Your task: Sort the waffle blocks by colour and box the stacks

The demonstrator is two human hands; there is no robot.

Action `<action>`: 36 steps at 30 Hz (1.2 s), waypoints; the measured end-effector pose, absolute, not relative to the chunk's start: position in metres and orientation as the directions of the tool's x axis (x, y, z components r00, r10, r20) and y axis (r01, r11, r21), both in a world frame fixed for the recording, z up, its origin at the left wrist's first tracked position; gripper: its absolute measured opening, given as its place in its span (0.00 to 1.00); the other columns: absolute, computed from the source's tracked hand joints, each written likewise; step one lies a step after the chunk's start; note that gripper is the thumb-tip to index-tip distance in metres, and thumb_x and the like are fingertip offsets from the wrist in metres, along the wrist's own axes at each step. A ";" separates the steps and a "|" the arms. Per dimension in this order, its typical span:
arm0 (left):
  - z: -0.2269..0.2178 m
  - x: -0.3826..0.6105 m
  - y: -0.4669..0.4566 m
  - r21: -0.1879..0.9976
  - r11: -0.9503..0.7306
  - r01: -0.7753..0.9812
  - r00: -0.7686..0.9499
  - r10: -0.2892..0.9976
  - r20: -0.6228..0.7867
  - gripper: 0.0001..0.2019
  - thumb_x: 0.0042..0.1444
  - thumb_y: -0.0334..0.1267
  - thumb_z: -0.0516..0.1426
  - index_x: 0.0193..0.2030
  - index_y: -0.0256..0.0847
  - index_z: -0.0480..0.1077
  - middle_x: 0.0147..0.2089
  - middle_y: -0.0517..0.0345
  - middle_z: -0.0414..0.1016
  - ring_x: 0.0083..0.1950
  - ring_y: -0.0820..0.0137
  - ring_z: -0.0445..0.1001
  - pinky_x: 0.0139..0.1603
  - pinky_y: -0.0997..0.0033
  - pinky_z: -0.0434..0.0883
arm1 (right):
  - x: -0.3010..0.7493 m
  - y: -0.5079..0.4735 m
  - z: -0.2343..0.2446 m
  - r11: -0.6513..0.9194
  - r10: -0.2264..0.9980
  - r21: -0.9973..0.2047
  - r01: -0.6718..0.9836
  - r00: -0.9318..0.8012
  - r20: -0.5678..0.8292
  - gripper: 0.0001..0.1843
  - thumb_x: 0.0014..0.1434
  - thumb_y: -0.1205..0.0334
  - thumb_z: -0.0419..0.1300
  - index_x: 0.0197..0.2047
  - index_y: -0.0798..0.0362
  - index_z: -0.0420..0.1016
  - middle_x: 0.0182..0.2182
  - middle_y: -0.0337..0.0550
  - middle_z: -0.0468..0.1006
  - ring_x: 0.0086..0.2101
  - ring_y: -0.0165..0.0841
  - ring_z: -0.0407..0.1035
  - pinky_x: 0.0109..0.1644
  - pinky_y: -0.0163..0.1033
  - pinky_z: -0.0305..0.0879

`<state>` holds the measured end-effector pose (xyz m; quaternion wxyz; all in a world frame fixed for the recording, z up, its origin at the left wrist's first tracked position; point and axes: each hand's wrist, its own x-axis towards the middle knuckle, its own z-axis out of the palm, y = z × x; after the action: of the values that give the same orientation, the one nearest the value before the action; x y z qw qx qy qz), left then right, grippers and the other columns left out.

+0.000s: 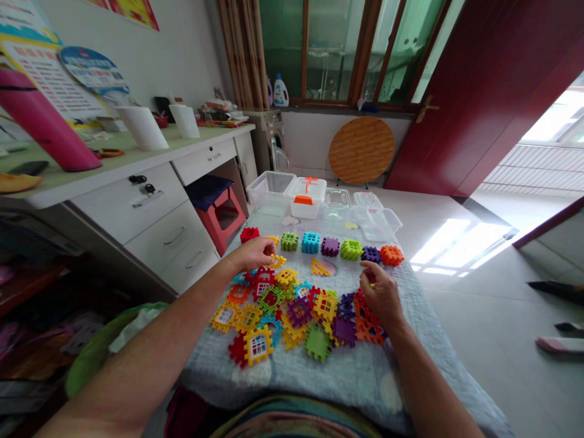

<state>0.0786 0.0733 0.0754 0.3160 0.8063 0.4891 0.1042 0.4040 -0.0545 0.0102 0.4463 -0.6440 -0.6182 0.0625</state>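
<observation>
My left hand (259,253) is closed in a pinch on a yellow interlocking plastic tile (278,261), just above the far left of the loose pile. Behind its fingers shows part of a yellow block stack (272,239). My right hand (382,293) is over the right side of the pile, its fingers curled inward. A speck of yellow shows by its fingertips, too small to name. Orange tiles (367,319) lie beneath that hand. Between my hands, a yellow triangular tile (320,267) lies apart on the cloth. Purple (344,329) and green tiles (318,342) lie nearer me.
A row of coloured blocks, including a red one (249,234), a blue one (311,242) and an orange one (392,255), crosses the table. Behind stand a clear bin (272,185), an orange-latched box (306,207) and clear lids. A desk (132,225) is at left.
</observation>
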 end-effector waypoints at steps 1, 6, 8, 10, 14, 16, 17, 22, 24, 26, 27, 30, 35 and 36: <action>0.080 0.079 0.068 0.612 -0.369 0.700 0.520 0.850 -0.082 0.05 0.44 0.36 0.56 0.30 0.40 0.66 0.28 0.63 0.68 0.31 0.70 0.67 0.32 0.72 0.63 | 0.404 -0.055 0.010 0.163 0.853 -0.654 0.739 0.228 0.470 0.16 0.56 0.62 0.52 0.46 0.55 0.74 0.28 0.41 0.75 0.28 0.33 0.69 0.37 0.39 0.66; 0.086 0.092 0.029 0.523 -0.570 0.634 0.552 0.807 0.210 0.03 0.49 0.31 0.55 0.31 0.41 0.65 0.34 0.58 0.70 0.37 0.68 0.68 0.39 0.69 0.66 | 0.404 -0.055 0.011 0.164 0.851 -0.650 0.742 0.227 0.474 0.16 0.57 0.62 0.52 0.46 0.55 0.74 0.28 0.41 0.75 0.28 0.33 0.69 0.36 0.39 0.66; 0.083 0.099 0.011 0.506 -0.603 0.616 0.569 0.786 0.243 0.04 0.50 0.29 0.55 0.32 0.41 0.65 0.35 0.58 0.69 0.38 0.68 0.68 0.41 0.68 0.66 | 0.404 -0.055 0.011 0.159 0.852 -0.647 0.746 0.227 0.471 0.16 0.57 0.62 0.52 0.46 0.55 0.74 0.28 0.41 0.75 0.27 0.33 0.69 0.37 0.39 0.66; 0.078 0.104 -0.004 0.484 -0.635 0.602 0.596 0.761 0.256 0.05 0.51 0.28 0.54 0.33 0.41 0.65 0.37 0.57 0.69 0.40 0.67 0.69 0.42 0.68 0.66 | 0.403 -0.055 0.010 0.152 0.853 -0.648 0.746 0.232 0.468 0.16 0.57 0.62 0.52 0.46 0.55 0.75 0.28 0.41 0.75 0.28 0.33 0.69 0.37 0.39 0.65; 0.074 0.107 -0.016 0.449 -0.665 0.597 0.675 0.719 0.167 0.06 0.51 0.29 0.58 0.36 0.41 0.67 0.39 0.56 0.70 0.44 0.65 0.69 0.45 0.66 0.67 | 0.403 -0.055 0.010 0.154 0.853 -0.655 0.740 0.234 0.466 0.16 0.57 0.62 0.52 0.45 0.56 0.75 0.28 0.41 0.76 0.28 0.33 0.69 0.37 0.39 0.66; 0.077 0.104 -0.014 0.501 -0.637 0.586 0.708 0.703 0.067 0.10 0.48 0.35 0.63 0.37 0.41 0.68 0.41 0.56 0.70 0.44 0.64 0.70 0.45 0.67 0.68 | 0.403 -0.055 0.010 0.152 0.854 -0.656 0.740 0.235 0.463 0.16 0.57 0.62 0.52 0.46 0.56 0.75 0.29 0.42 0.76 0.28 0.33 0.70 0.37 0.39 0.66; 0.079 0.103 -0.012 0.542 -0.610 0.578 0.713 0.700 0.028 0.14 0.47 0.39 0.65 0.39 0.41 0.69 0.42 0.56 0.70 0.44 0.64 0.71 0.45 0.67 0.68 | 0.403 -0.055 0.010 0.150 0.854 -0.655 0.741 0.237 0.463 0.16 0.57 0.62 0.52 0.46 0.56 0.75 0.29 0.42 0.76 0.28 0.33 0.70 0.37 0.39 0.66; 0.078 0.098 0.010 0.591 -0.491 0.640 0.587 0.809 0.036 0.15 0.55 0.49 0.58 0.42 0.40 0.70 0.44 0.53 0.74 0.47 0.63 0.73 0.49 0.66 0.68 | 0.403 -0.055 0.010 0.162 0.848 -0.646 0.746 0.229 0.477 0.16 0.56 0.62 0.52 0.45 0.55 0.75 0.28 0.41 0.76 0.28 0.32 0.69 0.37 0.39 0.66; 0.071 0.101 0.018 0.489 -0.455 0.744 0.507 0.861 0.030 0.15 0.55 0.48 0.57 0.42 0.39 0.70 0.45 0.50 0.75 0.47 0.60 0.73 0.48 0.65 0.68 | 0.403 -0.055 0.010 0.170 0.852 -0.640 0.749 0.215 0.478 0.16 0.56 0.63 0.52 0.45 0.55 0.75 0.28 0.41 0.76 0.27 0.32 0.69 0.36 0.38 0.65; 0.064 0.105 0.024 0.383 -0.414 0.826 0.460 0.887 -0.032 0.17 0.52 0.48 0.58 0.43 0.39 0.70 0.44 0.49 0.76 0.46 0.58 0.74 0.46 0.64 0.68 | 0.403 -0.055 0.010 0.171 0.853 -0.637 0.751 0.211 0.477 0.16 0.56 0.63 0.52 0.45 0.55 0.75 0.27 0.40 0.75 0.27 0.32 0.69 0.36 0.39 0.65; 0.062 0.108 0.026 0.346 -0.398 0.850 0.448 0.891 -0.074 0.18 0.50 0.48 0.59 0.44 0.39 0.70 0.44 0.49 0.77 0.45 0.58 0.74 0.44 0.64 0.68 | 0.403 -0.055 0.009 0.169 0.853 -0.637 0.752 0.213 0.477 0.16 0.56 0.63 0.52 0.46 0.55 0.75 0.27 0.40 0.75 0.27 0.33 0.69 0.36 0.39 0.65; 0.057 0.115 0.031 0.305 -0.366 0.879 0.428 0.888 -0.169 0.20 0.47 0.47 0.60 0.45 0.41 0.70 0.40 0.53 0.77 0.40 0.60 0.75 0.38 0.68 0.67 | 0.403 -0.055 0.010 0.165 0.853 -0.640 0.750 0.218 0.475 0.16 0.56 0.62 0.52 0.46 0.55 0.75 0.28 0.41 0.76 0.27 0.33 0.69 0.36 0.39 0.65; 0.059 0.120 0.040 0.330 -0.388 0.860 0.463 0.866 -0.188 0.27 0.41 0.39 0.61 0.51 0.40 0.68 0.42 0.54 0.77 0.41 0.61 0.75 0.39 0.70 0.69 | 0.402 -0.055 0.010 0.162 0.848 -0.648 0.744 0.231 0.478 0.16 0.56 0.62 0.52 0.45 0.54 0.75 0.29 0.41 0.77 0.27 0.33 0.69 0.37 0.39 0.66; 0.061 0.119 0.040 0.338 -0.411 0.847 0.483 0.861 -0.162 0.28 0.40 0.37 0.61 0.53 0.40 0.68 0.45 0.52 0.76 0.44 0.60 0.75 0.41 0.69 0.69 | 0.402 -0.055 0.010 0.165 0.847 -0.646 0.745 0.228 0.480 0.16 0.56 0.62 0.52 0.45 0.55 0.75 0.28 0.41 0.76 0.27 0.33 0.69 0.37 0.39 0.66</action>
<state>0.1192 0.0403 0.0610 0.1901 0.8398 0.5082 0.0185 0.4024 -0.0552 0.0104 0.4469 -0.6438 -0.6185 0.0570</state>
